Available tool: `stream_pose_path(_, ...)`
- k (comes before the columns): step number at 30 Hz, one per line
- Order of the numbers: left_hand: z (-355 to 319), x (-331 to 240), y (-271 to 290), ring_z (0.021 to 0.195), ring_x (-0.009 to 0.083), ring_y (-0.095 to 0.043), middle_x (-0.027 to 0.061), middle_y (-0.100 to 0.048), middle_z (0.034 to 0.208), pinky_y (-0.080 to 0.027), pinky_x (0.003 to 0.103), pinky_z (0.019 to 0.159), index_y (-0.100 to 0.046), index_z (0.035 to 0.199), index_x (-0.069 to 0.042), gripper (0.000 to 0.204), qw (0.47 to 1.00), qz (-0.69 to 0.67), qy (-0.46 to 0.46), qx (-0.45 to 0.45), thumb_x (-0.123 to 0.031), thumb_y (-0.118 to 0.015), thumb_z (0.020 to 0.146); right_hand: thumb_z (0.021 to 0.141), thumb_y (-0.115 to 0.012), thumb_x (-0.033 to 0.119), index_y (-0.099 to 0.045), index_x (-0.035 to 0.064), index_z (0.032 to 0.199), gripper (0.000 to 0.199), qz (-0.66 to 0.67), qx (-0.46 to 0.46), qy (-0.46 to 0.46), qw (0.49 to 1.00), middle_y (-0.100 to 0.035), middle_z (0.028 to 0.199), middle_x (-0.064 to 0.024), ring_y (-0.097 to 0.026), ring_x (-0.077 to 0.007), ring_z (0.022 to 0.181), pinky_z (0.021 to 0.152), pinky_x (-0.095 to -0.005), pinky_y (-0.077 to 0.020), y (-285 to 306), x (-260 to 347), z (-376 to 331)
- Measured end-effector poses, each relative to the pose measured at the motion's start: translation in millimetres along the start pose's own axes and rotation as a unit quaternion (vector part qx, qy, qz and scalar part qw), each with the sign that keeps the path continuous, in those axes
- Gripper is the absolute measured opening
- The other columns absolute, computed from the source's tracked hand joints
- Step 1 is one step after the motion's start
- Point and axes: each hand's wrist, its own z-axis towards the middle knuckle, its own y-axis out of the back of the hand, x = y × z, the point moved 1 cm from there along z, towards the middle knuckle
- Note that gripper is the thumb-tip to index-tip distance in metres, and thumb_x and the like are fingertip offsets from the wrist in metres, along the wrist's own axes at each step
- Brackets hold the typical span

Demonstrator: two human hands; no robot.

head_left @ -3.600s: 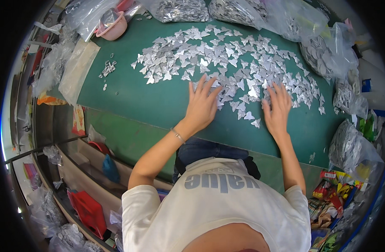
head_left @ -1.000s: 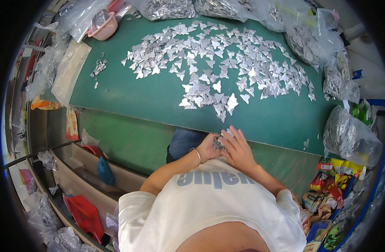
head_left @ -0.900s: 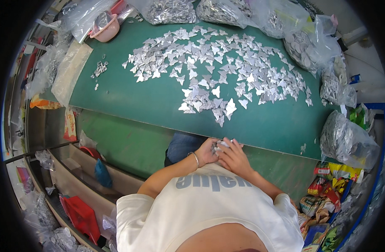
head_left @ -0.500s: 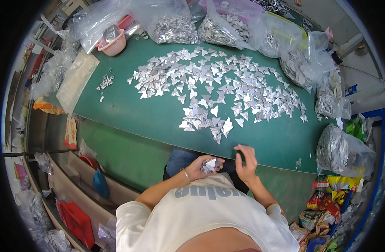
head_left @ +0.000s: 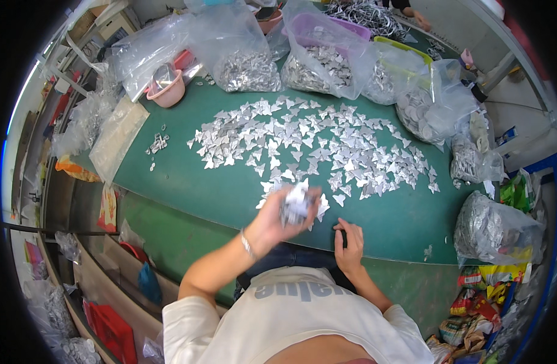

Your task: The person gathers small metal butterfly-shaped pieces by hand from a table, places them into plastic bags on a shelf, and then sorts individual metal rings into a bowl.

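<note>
Several small silver butterfly-shaped metal pieces (head_left: 315, 142) lie spread over the green table (head_left: 187, 194). My left hand (head_left: 278, 218) is raised over the table's near edge, closed around a stacked bunch of these silver pieces (head_left: 295, 203). My right hand (head_left: 349, 246) rests at the near edge of the table, fingers slightly spread, holding nothing. A thin bracelet sits on my left wrist.
Clear plastic bags of silver parts (head_left: 248, 60) line the far edge, with more bags (head_left: 494, 227) at the right. A pink bowl (head_left: 166, 91) stands at the far left beside a flat plastic bag (head_left: 114, 139). A few loose small parts (head_left: 158, 144) lie left of the spread.
Both hands were at my lap gathering pieces. Now my left hand has lifted the bunch over the table edge, and my right hand has let go and dropped to the edge.
</note>
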Motion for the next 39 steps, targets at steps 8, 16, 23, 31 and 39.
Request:
stream_pose_path(8, 111, -118, -190, 0.111, 0.0359, -0.046, 0.0193, -0.049, 0.118, -0.035, 0.05, 0.095, -0.042, 0.121, 0.002, 0.042, 0.952, 0.091, -0.269, 0.113, -0.022, -0.028, 0.089, 0.075, -0.057, -0.001, -0.06, -0.001, 0.09, 0.014, -0.046, 0.011, 0.08, 0.996, -0.056, 0.074, -0.0117, -0.054, -0.0273, 0.07, 0.065, -0.037, -0.0415, -1, 2, -1)
stream_pose_path(16, 104, -111, -228, 0.133, 0.0393, -0.009, 0.0229, -0.007, 0.144, -0.002, 0.059, 0.104, -0.013, 0.138, -0.002, 0.055, 0.892, 0.265, -0.362, 0.064, -0.023, -0.032, 0.09, 0.075, -0.058, 0.002, -0.06, -0.0012, 0.087, 0.012, -0.072, 0.002, 0.094, 0.993, -0.055, 0.072, -0.011, -0.054, -0.0259, 0.07, 0.065, -0.0364, -0.0409, -1, 3, -4)
stream_pose_path(23, 29, -65, -120, 0.114, 0.0304, -0.048, 0.0192, -0.048, 0.122, -0.04, 0.037, 0.093, -0.044, 0.12, 0.006, 0.036, 0.761, 0.484, -0.401, 0.161, -0.009, -0.047, 0.087, 0.075, -0.057, 0.002, -0.059, -0.0013, 0.086, 0.011, -0.019, 0.003, 0.028, 0.999, -0.059, 0.084, -0.0136, -0.053, -0.0305, 0.081, 0.075, -0.0387, -0.0391, 1, 1, 3)
stream_pose_path(31, -9, -23, 67, 0.127, 0.042, -0.024, 0.0235, -0.029, 0.135, -0.024, 0.049, 0.102, -0.04, 0.124, 0.003, 0.043, 0.196, 0.892, -0.358, -0.194, -0.014, -0.051, 0.086, 0.074, -0.067, 0.023, -0.043, 0.0023, 0.123, 0.059, -0.052, 0.183, 0.029, 0.981, -0.04, 0.128, -0.0173, -0.034, -0.0359, 0.121, 0.098, -0.0438, -0.0278, -29, 11, 48)
stream_pose_path(39, -6, 7, 91, 0.127, 0.0411, -0.025, 0.0261, -0.028, 0.134, -0.021, 0.052, 0.103, -0.038, 0.128, -0.003, 0.049, 0.224, 0.902, -0.357, -0.09, -0.006, -0.052, 0.081, 0.072, -0.069, 0.03, -0.038, 0.0008, 0.127, 0.07, -0.082, 0.285, 0.09, 0.951, -0.031, 0.135, -0.0187, -0.024, -0.0358, 0.129, 0.104, -0.0488, -0.0205, -44, 9, 41)
